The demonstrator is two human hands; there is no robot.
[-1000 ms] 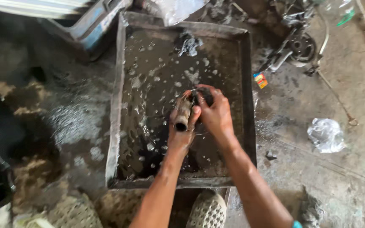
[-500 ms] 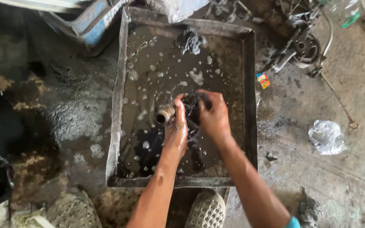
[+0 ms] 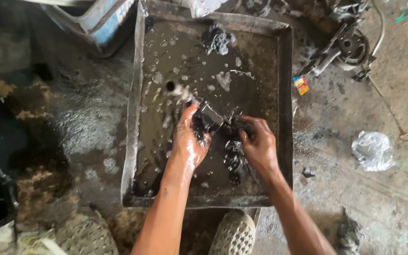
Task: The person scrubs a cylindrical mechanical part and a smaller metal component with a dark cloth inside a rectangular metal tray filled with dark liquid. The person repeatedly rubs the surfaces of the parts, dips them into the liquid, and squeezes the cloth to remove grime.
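A grimy, wet concrete floor (image 3: 355,198) carries a shallow square metal tray (image 3: 131,118) of dark liquid. Right of the tray lie a crumpled clear plastic bag (image 3: 373,151), a small red-and-yellow packet (image 3: 301,85) and a greasy metal machine part (image 3: 350,45).

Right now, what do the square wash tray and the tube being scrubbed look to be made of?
Grey square tray: probably sheet metal, dull and grimy, with thin folded-up rims. Short hollow tube in the left hand: likely metal, tarnished and wet; its open end shows a rigid round wall.
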